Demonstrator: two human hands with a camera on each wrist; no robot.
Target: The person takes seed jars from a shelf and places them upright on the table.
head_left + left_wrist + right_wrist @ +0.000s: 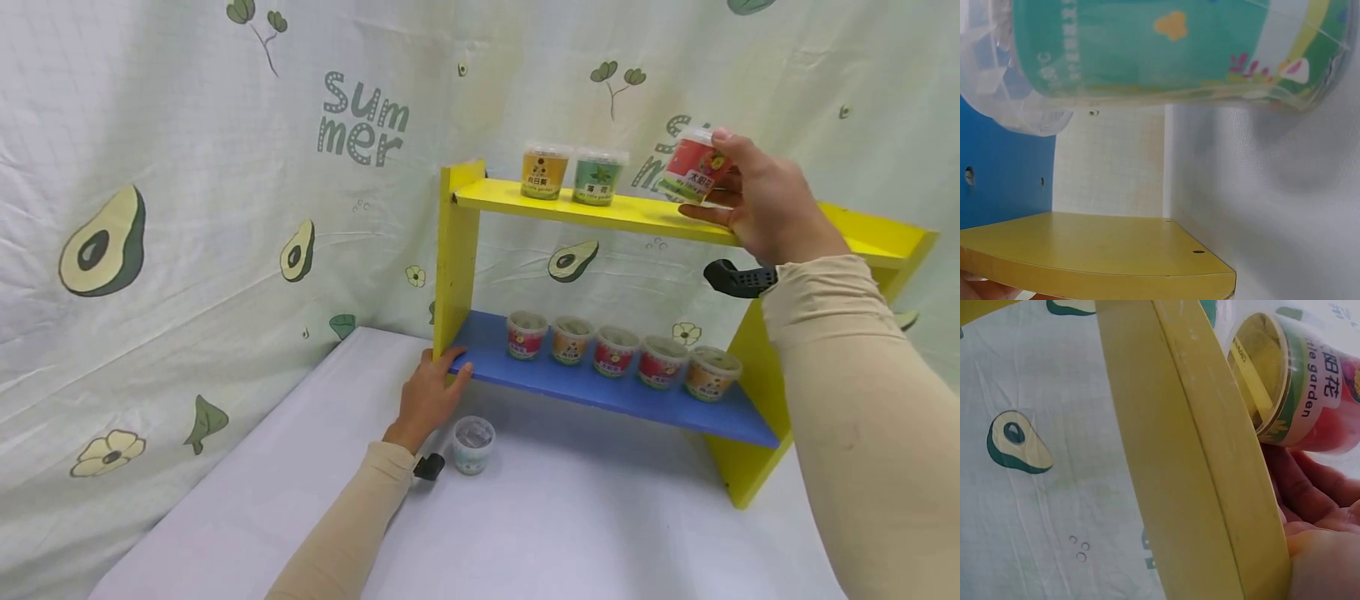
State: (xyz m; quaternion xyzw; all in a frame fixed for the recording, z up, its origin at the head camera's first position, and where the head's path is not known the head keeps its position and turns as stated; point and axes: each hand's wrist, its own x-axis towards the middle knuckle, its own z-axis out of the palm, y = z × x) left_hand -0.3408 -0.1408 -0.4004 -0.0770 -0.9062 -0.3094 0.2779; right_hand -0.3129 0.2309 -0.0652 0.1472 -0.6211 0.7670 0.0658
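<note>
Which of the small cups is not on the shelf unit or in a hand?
The teal cup, standing alone on the white table beside the left hand; the others sit on shelves or in the right hand.

Left arm: beige sleeve, stretched forward and low, forearm angled up from bottom centre.
Left hand (429,396): palm down, fingers loosely spread and fairly straight, thumb out to the right, gripping nothing.
Right arm: beige sleeve, raised high, forearm fills right edge, wrist bent left.
Right hand (757,200): fingers and thumb curled in a grip, fingertips on top, thumb below.
Wrists: dark strap on each.
</note>
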